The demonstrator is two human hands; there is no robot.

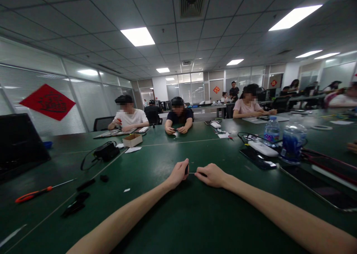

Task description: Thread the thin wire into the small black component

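Note:
Above the green table, straight ahead, my left hand [178,174] is closed around a small black object [186,169], mostly covered by the fingers. Facing it, my right hand [211,174] grips a small screwdriver [192,173] by its dark handle. The thin metal shaft points left and reaches the black object; whether the tip sits in a screw is too small to tell. A white paper scrap [126,190] lies left of my left forearm.
An orange-handled screwdriver [33,195] and black parts [75,205] lie at left, behind them a black case [107,151] and a cardboard box [132,140]. At right stand bottles [292,144] beside a tablet [320,187] and a white device [262,148]. People sit across the table.

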